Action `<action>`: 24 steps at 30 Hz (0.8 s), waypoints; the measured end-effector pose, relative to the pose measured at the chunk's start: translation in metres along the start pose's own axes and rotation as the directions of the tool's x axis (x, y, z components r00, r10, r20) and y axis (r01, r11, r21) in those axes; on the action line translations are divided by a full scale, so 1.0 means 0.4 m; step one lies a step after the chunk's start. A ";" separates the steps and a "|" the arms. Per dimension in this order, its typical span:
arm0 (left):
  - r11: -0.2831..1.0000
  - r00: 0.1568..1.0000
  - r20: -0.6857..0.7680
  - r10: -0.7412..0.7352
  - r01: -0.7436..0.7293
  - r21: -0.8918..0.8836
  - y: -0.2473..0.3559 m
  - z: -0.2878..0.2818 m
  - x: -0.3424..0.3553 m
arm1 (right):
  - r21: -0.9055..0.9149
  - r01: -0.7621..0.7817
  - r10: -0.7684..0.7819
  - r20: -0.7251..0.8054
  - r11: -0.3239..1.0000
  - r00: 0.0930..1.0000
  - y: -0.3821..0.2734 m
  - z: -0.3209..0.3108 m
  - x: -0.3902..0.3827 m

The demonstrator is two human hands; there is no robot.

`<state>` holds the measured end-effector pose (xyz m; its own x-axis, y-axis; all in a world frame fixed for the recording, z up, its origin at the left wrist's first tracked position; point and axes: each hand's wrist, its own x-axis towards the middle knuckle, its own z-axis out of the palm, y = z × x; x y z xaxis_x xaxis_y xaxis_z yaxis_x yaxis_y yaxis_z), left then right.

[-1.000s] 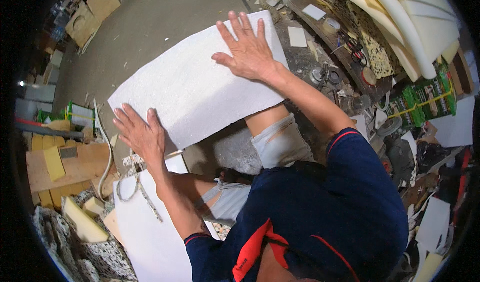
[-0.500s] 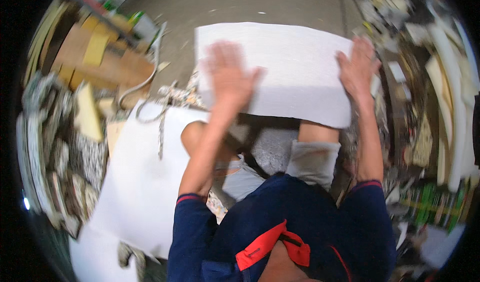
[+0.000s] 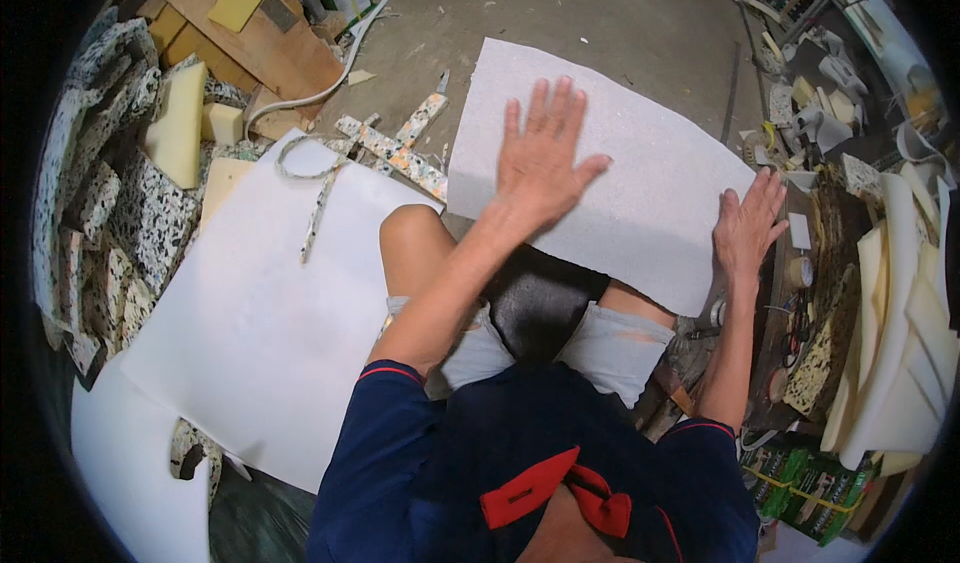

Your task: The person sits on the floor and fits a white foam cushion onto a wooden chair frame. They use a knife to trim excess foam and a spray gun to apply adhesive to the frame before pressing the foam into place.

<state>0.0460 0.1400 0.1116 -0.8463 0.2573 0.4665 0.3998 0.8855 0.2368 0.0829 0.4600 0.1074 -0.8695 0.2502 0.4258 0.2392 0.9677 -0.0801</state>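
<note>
A white rectangular sheet (image 3: 630, 193), perhaps foam or felt, lies in front of me, its near right part over my right thigh. My left hand (image 3: 545, 158) is flat over its left half, fingers stretched and thumb out to the right. At the sheet's right edge is my right hand (image 3: 750, 225), fingers extended and pointing away from me, with nothing in its grasp. What supports the sheet underneath is hidden. To my left lies a larger white sheet (image 3: 250, 303), with a speckled strip looped (image 3: 312, 213) on its far edge.
Speckled foam offcuts (image 3: 165, 213) pile up at the left beside a yellow foam block (image 3: 178, 128). Speckled foam strips (image 3: 400, 148) lie on the grey floor (image 3: 600, 8) beyond my left knee. Cream foam sheets (image 3: 880, 333) stand at the right, near a green strapped package (image 3: 810, 493).
The view has turned, so the sheet now appears tilted down to the right. My left hand has moved farther in from the sheet's left edge; my right hand stays at the right edge.
</note>
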 end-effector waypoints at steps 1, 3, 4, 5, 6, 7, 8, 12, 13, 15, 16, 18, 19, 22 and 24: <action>0.998 0.997 0.048 -0.060 0.059 0.025 -0.026 -0.013 0.004 | 0.019 0.052 -0.051 -0.035 0.998 0.998 -0.004 0.000 -0.008; 0.988 0.991 0.017 -0.134 0.132 0.074 -0.063 -0.024 0.019 | 0.014 0.004 -0.004 -0.007 1.000 1.000 -0.005 -0.006 -0.032; 0.976 0.983 -0.086 -0.163 0.174 0.133 -0.077 -0.022 0.030 | 0.036 0.061 -0.059 -0.053 0.997 0.997 -0.002 -0.008 -0.042; 0.968 0.974 -0.154 -0.164 0.189 0.166 -0.088 -0.015 0.041 | 0.032 0.036 -0.035 -0.038 0.999 0.999 0.003 -0.005 -0.052; 0.963 0.969 -0.129 -0.209 0.226 0.144 -0.098 -0.006 0.050 | 0.009 0.037 -0.037 -0.042 0.999 0.998 0.011 0.003 -0.060; 0.970 0.958 -0.224 -0.178 0.209 0.127 -0.104 0.005 0.057 | 0.104 0.111 -0.097 -0.131 0.988 0.987 0.025 0.012 -0.066; 0.957 0.959 -0.175 -0.221 0.248 0.152 -0.111 0.013 0.063 | 0.116 0.082 -0.063 -0.156 0.990 0.986 0.040 0.030 -0.076; 0.951 0.967 -0.139 -0.213 0.238 0.198 -0.113 0.010 0.071 | 0.535 -0.086 0.308 -0.342 0.841 0.888 0.192 0.109 -0.127; 0.949 0.967 -0.141 -0.210 0.237 0.208 -0.105 0.002 0.077 | 0.609 -0.270 0.484 -0.217 0.746 0.848 0.239 0.140 -0.148; 0.955 0.970 -0.143 -0.195 0.222 0.198 -0.067 -0.006 0.085 | 0.693 -0.532 0.668 0.097 0.487 0.738 0.329 0.219 -0.211; 0.961 0.973 -0.146 -0.181 0.206 0.183 -0.039 -0.007 0.087 | 0.682 -0.667 0.699 0.318 0.301 0.641 0.361 0.269 -0.246; 0.971 0.992 -0.088 -0.087 0.104 0.214 0.023 0.001 0.089 | 0.600 -0.797 0.605 0.659 -0.064 0.447 0.383 0.380 -0.333; 0.966 1.000 -0.017 -0.018 0.022 0.256 0.070 0.025 0.065 | 0.578 -0.816 0.472 0.719 0.001 0.510 0.385 0.434 -0.362; 0.954 0.995 0.040 0.088 -0.096 0.284 0.127 0.062 0.045 | 0.606 -0.789 0.189 0.790 -0.101 0.583 0.358 0.562 -0.426; 0.970 0.998 -0.018 0.053 -0.047 0.237 0.120 0.074 0.060 | 0.542 -0.817 0.179 0.839 -0.198 0.514 0.321 0.614 -0.450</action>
<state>0.0345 0.2001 0.1089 -0.8174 0.2967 0.4938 0.3442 0.9389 0.0056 0.1642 0.5470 -0.2009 -0.7662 0.3290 -0.5520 0.4286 -0.3783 -0.8205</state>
